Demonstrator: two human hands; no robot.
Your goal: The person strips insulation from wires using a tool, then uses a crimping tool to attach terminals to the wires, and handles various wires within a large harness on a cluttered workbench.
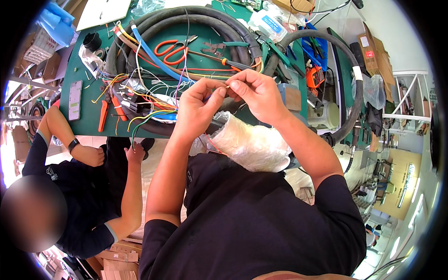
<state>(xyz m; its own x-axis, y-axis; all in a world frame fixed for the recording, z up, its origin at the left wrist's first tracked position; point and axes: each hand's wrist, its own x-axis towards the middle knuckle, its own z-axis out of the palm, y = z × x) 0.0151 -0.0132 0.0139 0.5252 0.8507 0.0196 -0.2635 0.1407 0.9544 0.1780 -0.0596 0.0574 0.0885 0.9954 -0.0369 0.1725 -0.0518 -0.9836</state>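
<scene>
My left hand and my right hand meet above the near edge of the green bench, fingertips pinched together. Between them shows the small yellowish end of a thin wire; most of it is hidden by the fingers. Just below the hands is a thick bundle wrapped in clear plastic film, lying across my lap. Behind my hands, a blue cable and a coil of thick black cable spread over the bench. Red-handled scissors lie inside the coil.
A co-worker's hand at the left holds green and yellow wires. Orange-handled pliers and a phone lie on the bench's left. To the right are a blue tool tray, an orange tool and a looping black cable.
</scene>
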